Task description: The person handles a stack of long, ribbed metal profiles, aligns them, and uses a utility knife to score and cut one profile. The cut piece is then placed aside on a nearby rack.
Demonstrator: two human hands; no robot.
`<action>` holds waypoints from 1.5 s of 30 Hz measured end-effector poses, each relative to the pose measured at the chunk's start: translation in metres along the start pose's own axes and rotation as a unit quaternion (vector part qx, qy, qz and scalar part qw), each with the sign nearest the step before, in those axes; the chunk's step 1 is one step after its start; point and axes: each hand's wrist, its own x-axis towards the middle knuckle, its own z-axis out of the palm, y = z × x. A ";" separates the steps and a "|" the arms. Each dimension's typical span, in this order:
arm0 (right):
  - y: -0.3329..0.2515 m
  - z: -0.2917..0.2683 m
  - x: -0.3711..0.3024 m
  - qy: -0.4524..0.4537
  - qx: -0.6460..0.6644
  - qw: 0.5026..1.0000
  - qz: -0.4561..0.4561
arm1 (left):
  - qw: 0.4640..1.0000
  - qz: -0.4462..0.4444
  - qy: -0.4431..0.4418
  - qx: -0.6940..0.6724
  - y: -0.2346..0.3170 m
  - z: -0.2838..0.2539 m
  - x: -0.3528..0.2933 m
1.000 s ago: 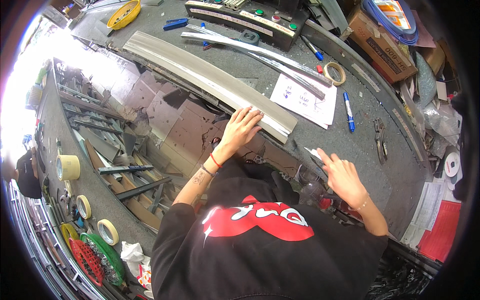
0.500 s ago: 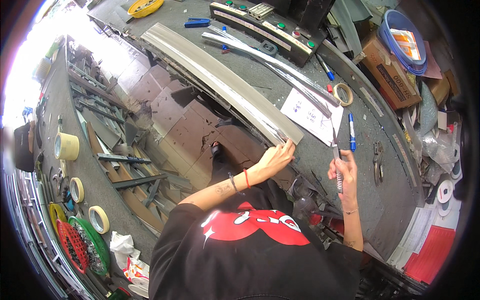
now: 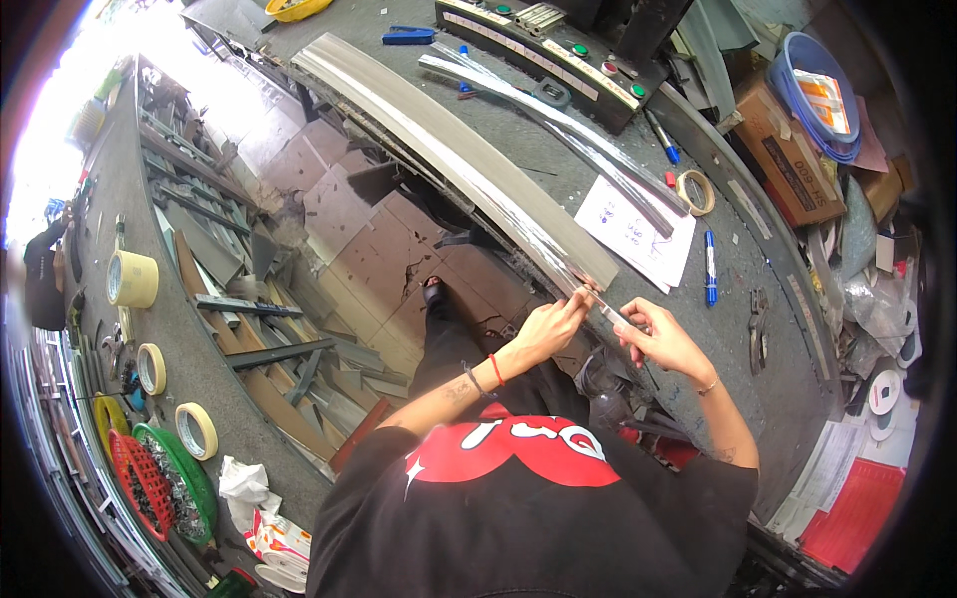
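Observation:
A long grey metal profile with a shiny strip along it lies on the workbench, running from far left to near right. At its near end my left hand is closed, fingertips pinching the edge. My right hand grips a utility knife, whose tip meets the profile's end right beside my left fingertips. Whether the blade cuts into anything is too small to tell. Several thin shiny strips lie behind the profile, their near ends over a white paper with handwriting.
A blue marker, pliers and a tape roll lie to the right. At the back stands a control box with buttons. A cardboard box stands far right. On the left bench are tape rolls and baskets.
My right hand has swung left with the knife, from upright beside the paper to the profile's near end. My left hand stays at that end; the view has shifted slightly.

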 end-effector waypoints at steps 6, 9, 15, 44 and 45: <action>-0.006 -0.005 -0.005 -0.002 -0.028 0.998 0.061 | 1.000 -0.012 -0.013 0.002 0.001 0.004 -0.004; -0.012 -0.007 -0.007 -0.019 -0.051 0.996 0.067 | 1.000 -0.016 -0.019 0.007 0.003 0.005 -0.005; -0.020 0.000 0.003 -0.029 -0.028 0.997 0.068 | 0.999 -0.009 -0.021 0.031 0.003 0.004 -0.008; -0.071 0.042 0.109 -0.051 0.036 0.998 -0.031 | 0.998 0.051 -0.042 -0.013 -0.013 0.021 -0.018; -0.075 0.045 0.118 -0.051 0.047 0.997 -0.033 | 0.998 0.052 -0.035 -0.010 -0.014 0.020 -0.018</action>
